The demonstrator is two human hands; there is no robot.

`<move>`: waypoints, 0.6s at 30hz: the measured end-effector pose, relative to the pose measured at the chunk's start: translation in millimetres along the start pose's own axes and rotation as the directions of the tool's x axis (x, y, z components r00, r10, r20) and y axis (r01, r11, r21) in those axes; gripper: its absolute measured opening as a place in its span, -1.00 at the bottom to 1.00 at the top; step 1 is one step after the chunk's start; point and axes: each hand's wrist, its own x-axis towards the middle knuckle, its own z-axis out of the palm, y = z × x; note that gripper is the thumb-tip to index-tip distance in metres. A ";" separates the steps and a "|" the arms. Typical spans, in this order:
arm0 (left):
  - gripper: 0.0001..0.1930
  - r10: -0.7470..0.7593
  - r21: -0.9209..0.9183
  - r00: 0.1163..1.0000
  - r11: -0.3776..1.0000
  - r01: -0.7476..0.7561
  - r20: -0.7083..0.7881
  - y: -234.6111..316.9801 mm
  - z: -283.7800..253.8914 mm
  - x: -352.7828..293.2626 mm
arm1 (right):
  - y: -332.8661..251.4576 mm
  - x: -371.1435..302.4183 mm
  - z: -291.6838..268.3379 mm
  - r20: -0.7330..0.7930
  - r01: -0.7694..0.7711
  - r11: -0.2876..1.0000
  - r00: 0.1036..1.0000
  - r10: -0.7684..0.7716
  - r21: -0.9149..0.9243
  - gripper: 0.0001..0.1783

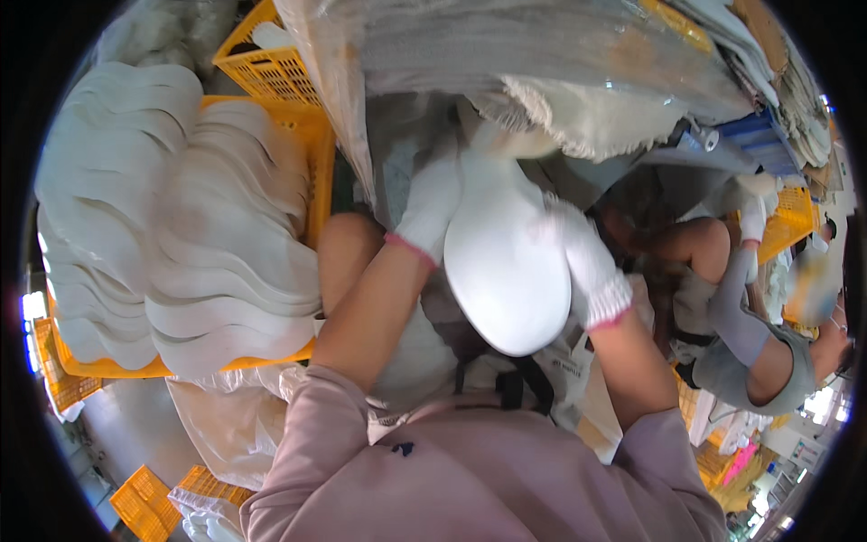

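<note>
A smooth, glossy white piece [506,262], rounded and broad near me and narrower at its far end, is held between my two gloved hands. My left hand [432,203], in a white glove with a pink cuff, grips its left edge toward the narrow end; motion blurs those fingers. On its right edge my right hand [585,257], gloved the same way, has its fingers over the rim. The far tip is close to a frayed, off-white cloth roll [587,117] and partly blurred, so I cannot tell whether they touch.
To my left, a yellow crate [321,163] holds tall stacks of wavy white pieces [226,235]. Another yellow crate [271,72] stands behind it. Clear plastic sheeting [433,54] hangs ahead over the cloth roll. At right sits another person [759,352] wearing white gloves.
</note>
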 end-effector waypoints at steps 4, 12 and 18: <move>-0.49 0.289 -0.362 0.957 0.895 -0.262 0.024 -32.2 32.8 -52.0 | 61.2 -63.0 -31.5 -0.078 0.202 0.867 0.961 -0.265 -0.456 -0.19; -0.22 -0.171 -0.815 0.799 -0.055 0.576 0.576 -23.2 58.6 -43.8 | 53.6 -92.0 31.7 -0.012 0.005 0.042 0.918 -0.397 -0.999 -0.42; -0.42 -0.114 -0.855 0.858 0.084 0.511 0.501 -18.3 54.7 8.5 | -27.5 -6.8 53.8 0.620 0.344 -0.731 0.773 -0.136 -0.590 -0.82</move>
